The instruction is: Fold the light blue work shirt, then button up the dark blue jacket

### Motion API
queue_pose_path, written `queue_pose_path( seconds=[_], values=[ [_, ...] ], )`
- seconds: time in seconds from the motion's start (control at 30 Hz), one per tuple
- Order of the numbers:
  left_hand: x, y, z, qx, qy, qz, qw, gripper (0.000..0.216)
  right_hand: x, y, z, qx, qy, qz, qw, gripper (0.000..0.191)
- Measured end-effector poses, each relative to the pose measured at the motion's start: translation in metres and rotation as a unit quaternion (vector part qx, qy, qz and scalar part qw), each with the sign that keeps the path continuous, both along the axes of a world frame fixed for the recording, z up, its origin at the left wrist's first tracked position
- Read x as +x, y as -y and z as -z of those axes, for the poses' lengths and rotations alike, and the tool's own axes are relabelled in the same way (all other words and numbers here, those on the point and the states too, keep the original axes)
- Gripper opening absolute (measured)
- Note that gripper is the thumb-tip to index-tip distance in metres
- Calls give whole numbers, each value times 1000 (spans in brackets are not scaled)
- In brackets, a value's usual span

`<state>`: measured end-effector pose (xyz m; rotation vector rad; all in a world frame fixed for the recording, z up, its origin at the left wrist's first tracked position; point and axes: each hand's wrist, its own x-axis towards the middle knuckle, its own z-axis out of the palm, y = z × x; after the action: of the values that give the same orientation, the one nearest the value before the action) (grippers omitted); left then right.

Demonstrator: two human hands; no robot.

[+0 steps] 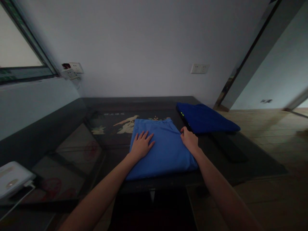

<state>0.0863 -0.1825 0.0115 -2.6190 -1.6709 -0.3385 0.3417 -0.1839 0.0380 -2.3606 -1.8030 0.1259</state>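
A light blue folded garment (166, 150), with what looks like a waistband along its far edge, lies on the dark table in front of me. My left hand (142, 144) rests flat on its left part, fingers spread. At the garment's right edge, my right hand (190, 141) has its fingers curled in and appears to pinch the fabric there; the fingertips are partly hidden. Just beyond the right hand lies a darker blue folded cloth item (207, 118), with small yellow-green marks on its left side.
The dark glossy table (115, 166) carries a painted bird. A white device (14, 179) with a cable sits at the left edge. A flat dark object (228, 149) lies to the right. Wall sockets (199, 68) are behind, and wooden floor (260, 128) shows on the right.
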Motion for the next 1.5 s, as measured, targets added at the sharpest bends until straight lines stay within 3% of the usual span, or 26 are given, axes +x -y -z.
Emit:
queue_pose_path(
  seconds=[0.23,0.33,0.43,0.5,0.57,0.67,0.87,1.17,1.33,1.5],
  values=[
    [0,0,1,-2,-19,11,1000,52,8,1,0,-13,37,-7,999,34],
    [0,-1,3,-8,-28,20,999,54,6,-5,-12,68,66,-16,995,42],
    [1,-2,5,-9,-31,22,999,55,-16,-20,-30,122,46,-77,989,43],
    [1,-2,5,-3,-32,20,999,55,-38,-34,-35,99,25,-143,984,44],
    [1,-2,6,0,-32,18,999,54,-58,-49,-30,46,20,-191,980,44],
    [1,-1,6,1,-31,17,999,54,-69,-66,-8,6,26,-205,978,45],
    [1,-1,7,6,-21,21,1000,54,-42,-80,31,-1,40,-194,980,55],
    [-1,-1,5,-9,19,19,1000,51,-35,-87,28,-33,-26,-211,977,62],
    [-12,-20,-8,-43,111,22,993,46,-17,-69,-1,52,-95,-223,969,58],
    [-27,-66,-15,16,72,-18,997,47,-6,3,-17,151,-97,-298,937,51]
  ],
)
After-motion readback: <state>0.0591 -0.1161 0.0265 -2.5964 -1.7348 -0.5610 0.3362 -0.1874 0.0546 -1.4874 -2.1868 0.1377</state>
